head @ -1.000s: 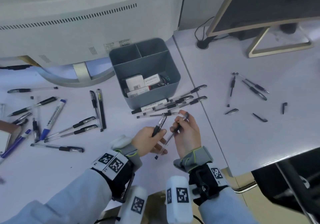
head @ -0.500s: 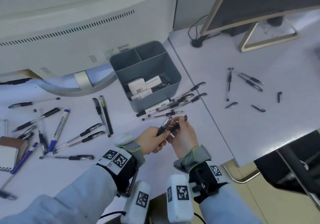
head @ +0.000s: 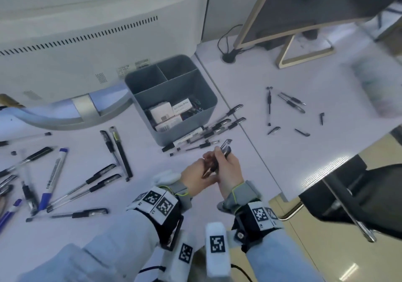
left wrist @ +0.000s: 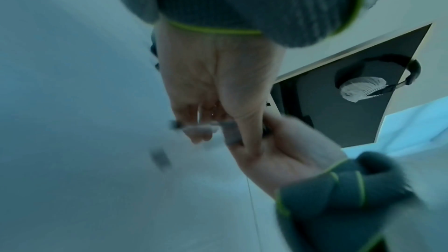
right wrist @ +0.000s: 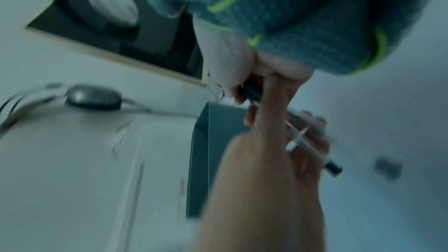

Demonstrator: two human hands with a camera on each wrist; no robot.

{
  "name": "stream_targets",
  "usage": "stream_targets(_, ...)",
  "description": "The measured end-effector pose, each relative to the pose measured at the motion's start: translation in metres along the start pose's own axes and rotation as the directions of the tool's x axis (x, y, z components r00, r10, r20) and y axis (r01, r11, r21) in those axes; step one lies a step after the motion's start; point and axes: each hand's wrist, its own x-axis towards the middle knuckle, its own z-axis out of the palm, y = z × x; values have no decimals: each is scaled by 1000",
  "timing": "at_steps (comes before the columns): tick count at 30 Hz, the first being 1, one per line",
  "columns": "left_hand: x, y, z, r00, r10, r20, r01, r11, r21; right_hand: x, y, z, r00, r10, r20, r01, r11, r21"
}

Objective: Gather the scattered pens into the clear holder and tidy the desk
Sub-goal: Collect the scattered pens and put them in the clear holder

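Note:
Both hands meet just in front of the grey divided organizer point(head: 174, 98). My right hand point(head: 224, 159) grips a black-capped pen point(head: 225, 147) whose cap end sticks up past the fingers. My left hand point(head: 203, 166) curls round pen barrels beside it, touching the right hand. A clear barrel point(left wrist: 186, 125) shows under the left fingers in the left wrist view; the right wrist view shows a clear pen point(right wrist: 308, 145) crossing between the two hands. Several pens point(head: 208, 131) lie against the organizer's front. More pens point(head: 91, 181) lie scattered at left, others point(head: 289, 103) on the right desk.
A white monitor back point(head: 87, 31) and its stand point(head: 84, 107) fill the far left. A second screen's stand point(head: 304, 57) is far right. The desk's front edge point(head: 282, 194) runs close to my right wrist, with a black chair point(head: 359, 194) beyond. Small boxes point(head: 165, 114) fill the organizer's front compartment.
The two hands, apart a second ago with one pen each, have closed together so the pens overlap. They sit slightly nearer the organizer.

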Motion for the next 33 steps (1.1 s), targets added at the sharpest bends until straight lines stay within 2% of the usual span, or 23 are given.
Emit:
stream_targets(1, 0, -5, -5, 1000, 10, -28, -8, 997, 77, 6, -6, -3, 999, 24, -30, -19, 988, 156)
stream_targets(2, 1, -10, -10, 995, 45, -92, -29, 986, 162, 13, -12, -10, 996, 40, -79, -20, 970, 241)
stream_targets(3, 3, -14, -16, 983, 91, -158, -50, 969, 243, 24, -20, -19, 991, 38, -130, -6, 971, 239)
stream_targets(5, 9, -20, -25, 959, 169, -226, -70, 918, 391, 48, -32, -31, 986, -58, -159, 53, 998, -38)
stream_targets(6, 14, -21, -26, 955, 192, -226, -74, 893, 444, 56, -37, -33, 981, -138, -136, 98, 960, -264)
stream_targets(8, 18, -24, -24, 960, 185, -212, -56, 865, 499, 63, -47, -34, 964, -266, -24, 195, 762, -618)
stream_targets(9, 19, -24, -22, 962, 174, -212, -41, 857, 513, 65, -48, -35, 960, -278, 32, 216, 665, -715)
stream_targets(11, 19, -23, -15, 959, 171, -228, -24, 847, 531, 64, -53, -36, 963, -257, 79, 215, 557, -802)
stream_targets(13, 20, -18, -12, 937, 236, -258, -61, 836, 545, 62, -58, -45, 965, -251, 73, 185, 455, -871)
stream_targets(15, 23, -12, -9, 919, 304, -250, -90, 780, 619, 59, -61, -58, 960, -262, 97, 188, 346, -919)
stream_targets(17, 26, -12, -7, 903, 345, -255, -115, 768, 630, 56, -60, -66, 955, -269, 128, 208, 294, -933)
stream_targets(19, 27, -12, -9, 875, 409, -257, -173, 762, 624, 52, -60, -74, 956, -284, 80, 176, 333, -926)
stream_targets(20, 26, -9, -10, 857, 441, -266, -189, 749, 634, 50, -62, -82, 955, -297, 13, 135, 396, -908)
stream_targets(22, 29, -2, -9, 851, 459, -256, -199, 732, 651, 47, -65, -102, 941, -315, -128, 60, 525, -849)
stream_targets(24, 36, 13, -7, 862, 460, -213, -234, 734, 638, 45, -68, -123, 916, -324, -237, 15, 617, -787)
stream_targets(27, 45, 30, -6, 908, 376, -185, -234, 821, 522, 37, -71, -145, 873, -340, -349, 38, 762, -647)
stream_targets(30, 54, 51, -2, 914, 355, -198, -277, 900, 338, 28, -74, -161, 907, -249, -338, 90, 902, -423)
stream_targets(32, 55, 69, 2, 905, 368, -215, -316, 918, 241, 23, -68, -157, 929, -147, -341, 107, 985, -134)
stream_targets(33, 58, 79, 8, 913, 357, -196, -322, 928, 190, 24, -65, -155, 940, -67, -336, 88, 995, 47)
